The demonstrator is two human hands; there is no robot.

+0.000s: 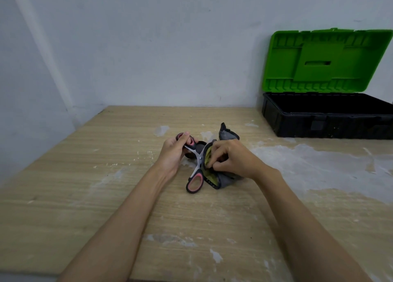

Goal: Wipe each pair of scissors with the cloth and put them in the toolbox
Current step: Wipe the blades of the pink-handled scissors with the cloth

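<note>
Over the wooden table, left hand grips scissors; right hand pinches cloth around blades.

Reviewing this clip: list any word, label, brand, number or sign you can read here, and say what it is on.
None can be read.
Cloth: a row of small pale marks on its dark edge, too small and blurred to read.
Scissors: no print visible on blades or handles.
Toolbox: only moulded ribs and a slot inside the green lid, no lettering visible.
</note>
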